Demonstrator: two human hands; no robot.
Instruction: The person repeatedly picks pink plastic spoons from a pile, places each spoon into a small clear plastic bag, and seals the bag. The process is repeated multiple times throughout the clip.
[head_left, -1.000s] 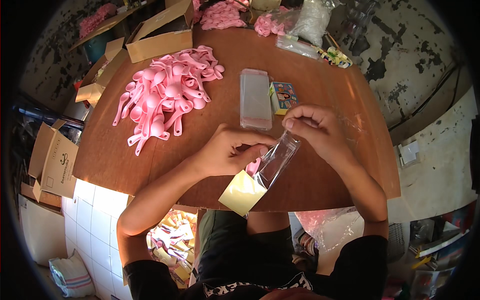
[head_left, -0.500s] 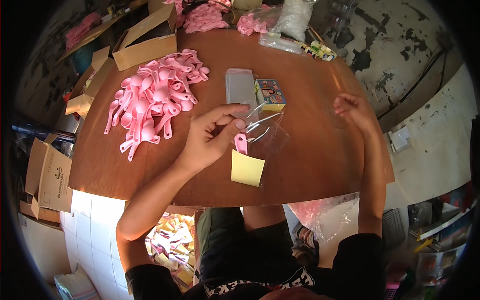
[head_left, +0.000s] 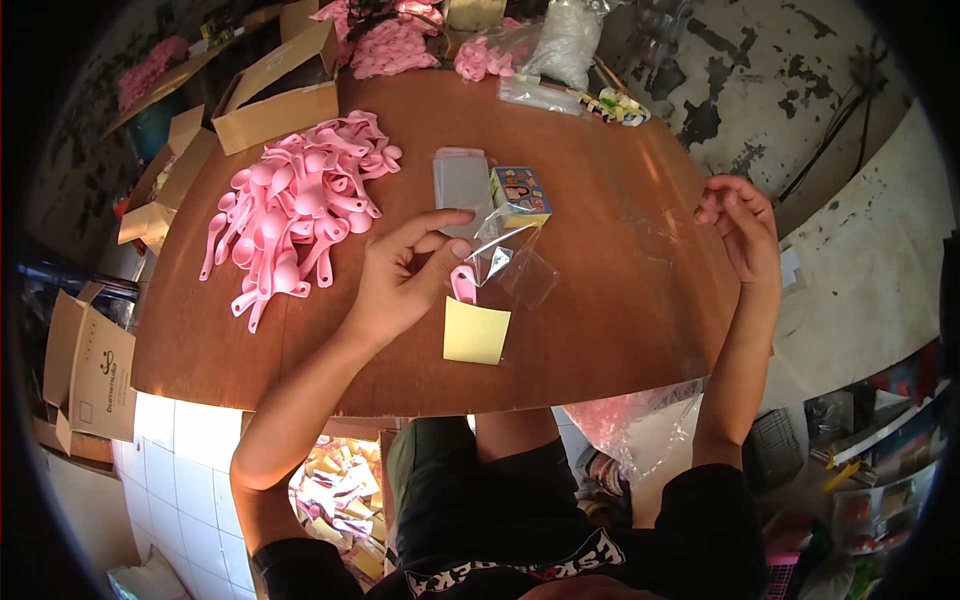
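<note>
My left hand [head_left: 400, 280] is over the middle of the table, thumb and forefinger at the edge of a clear plastic bag [head_left: 530, 278]. Just below those fingers, the handle of a pink scoop [head_left: 464, 285] sticks out from behind a yellow card [head_left: 476, 332]; its other end is hidden. My right hand [head_left: 742, 220] is raised above the table's right side, fingers loosely curled and apart, with nothing visible in it. Beyond my left hand lie a stack of clear bags [head_left: 460, 175] and a small colourful box of yellow cards [head_left: 521, 192].
A heap of pink scoops [head_left: 300, 205] covers the left of the brown table [head_left: 600, 340]. Behind it stands an open cardboard box [head_left: 280, 105]. Plastic packs [head_left: 540, 93] and more pink pieces [head_left: 395, 48] line the far edge. Below the near edge, a box holds packed items [head_left: 340, 490].
My right hand has turned and shifted slightly right, its fingers spreading more. My left hand keeps its place by the clear bag. The whole view has shifted a little.
</note>
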